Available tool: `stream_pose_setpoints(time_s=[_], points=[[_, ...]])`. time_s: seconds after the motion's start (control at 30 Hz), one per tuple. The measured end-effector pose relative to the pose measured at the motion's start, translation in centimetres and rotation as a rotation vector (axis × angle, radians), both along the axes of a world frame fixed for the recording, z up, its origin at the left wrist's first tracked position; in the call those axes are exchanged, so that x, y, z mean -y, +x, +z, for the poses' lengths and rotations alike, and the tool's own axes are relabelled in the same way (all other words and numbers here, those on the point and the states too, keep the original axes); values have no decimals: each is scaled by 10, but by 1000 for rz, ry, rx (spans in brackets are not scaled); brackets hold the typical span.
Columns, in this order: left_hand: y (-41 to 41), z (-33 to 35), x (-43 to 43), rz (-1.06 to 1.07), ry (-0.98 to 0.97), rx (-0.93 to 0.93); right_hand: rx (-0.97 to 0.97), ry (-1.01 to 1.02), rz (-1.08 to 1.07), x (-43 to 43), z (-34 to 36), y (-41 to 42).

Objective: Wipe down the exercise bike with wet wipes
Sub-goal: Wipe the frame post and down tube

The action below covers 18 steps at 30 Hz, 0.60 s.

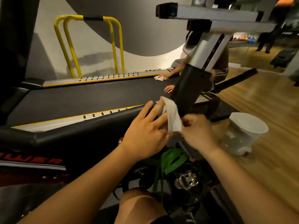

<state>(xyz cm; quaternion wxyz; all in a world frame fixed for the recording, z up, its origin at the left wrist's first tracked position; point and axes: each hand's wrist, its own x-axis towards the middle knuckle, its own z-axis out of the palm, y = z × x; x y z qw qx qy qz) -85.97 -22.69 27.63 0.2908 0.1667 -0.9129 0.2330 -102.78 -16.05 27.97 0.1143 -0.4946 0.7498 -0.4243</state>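
wipe (174, 118) held; white tub (248, 132) contents unclear

Wood floor (267, 102), mostly on right. White bucket (246, 130) near right, just beside black mat (226, 109). Exercise bike (189, 88) on mat. Treadmill (80, 97) on left, running far. Black step block (283, 58) far right.

Wet wipe (173, 118): white, crumpled, stretched into an upright strip at frame centre, its right edge touching the lower end of the exercise bike (186, 88) seat-post sleeve. The sleeve is a black tube tilting toward the upper right, with a silver post coming out of its top. Black frame bar runs left of centre, red lettering lower left, metal pedal (187, 179) with green straps at bottom centre.
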Motion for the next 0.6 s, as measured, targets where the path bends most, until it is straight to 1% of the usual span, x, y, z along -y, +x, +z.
stream_pose_setpoints(time_s=[0.03, 0.1, 0.2, 0.23, 0.3, 0.33, 0.4, 0.5, 0.6], points=[[11, -6, -2, 23, 3, 22, -14, 36, 31, 0, -4, 7], [30, -8, -2, 34, -27, 10, -4, 12, 61, 3, 3, 21], [55, -1, 3, 31, -103, -106, 93, -131, 90, 9, 32, 43], [64, 5, 6, 43, -100, -158, 80, -166, 100, 11, 41, 52], [84, 16, 15, 92, -70, -211, -21, -183, 127, 15, 49, 72], [96, 18, 18, 114, -55, -201, -68, -176, 142, 15, 48, 84], [123, 9, 21, 138, -53, -174, -152, -147, 172, 15, 36, 108], [161, -9, 14, 223, -67, -192, -229, -104, 215, 20, 16, 144], [197, -16, 13, 301, -118, -193, -319, -169, 269, 26, 12, 177]])
